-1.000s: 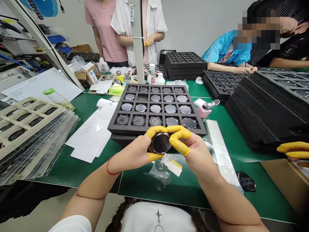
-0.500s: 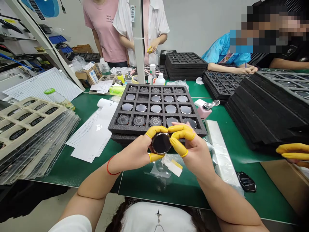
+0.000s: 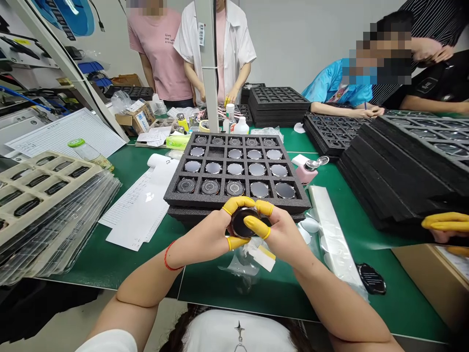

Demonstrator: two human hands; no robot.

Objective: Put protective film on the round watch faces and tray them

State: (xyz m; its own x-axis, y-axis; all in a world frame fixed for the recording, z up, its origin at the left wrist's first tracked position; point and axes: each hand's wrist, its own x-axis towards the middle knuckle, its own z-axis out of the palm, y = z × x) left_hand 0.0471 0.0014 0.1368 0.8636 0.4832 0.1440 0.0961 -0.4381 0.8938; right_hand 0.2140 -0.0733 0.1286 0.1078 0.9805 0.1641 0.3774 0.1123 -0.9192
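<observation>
Between my two hands is a round watch case [image 3: 240, 224] with a black face turned up toward me. My left hand [image 3: 216, 227] grips it by the rim, with yellow finger cots on its thumb and forefinger. My right hand [image 3: 280, 230], in yellow cots too, has its thumb lying across the face and a finger at the far rim. Just beyond stands a black foam tray [image 3: 198, 196] of round watch cases, some face up, some back up; one slot in its second row is vacant. Below the hands lie a white and yellow piece [image 3: 264, 257] and clear film [image 3: 240, 266].
Stacked clear trays [image 3: 73, 215] and paper sheets [image 3: 146, 210] lie left. On the right are a pink pump bottle [image 3: 307, 172], a long white wrapped strip [image 3: 331, 234], black foam stacks [image 3: 384, 181] and a cardboard box [image 3: 421, 274]. Co-workers are across the table; another person's yellow-cotted hand [image 3: 445, 225] shows at right.
My right thumb has moved left onto the black watch face, and the right fingers have drawn in behind the rim. My left hand keeps its grip on the watch case.
</observation>
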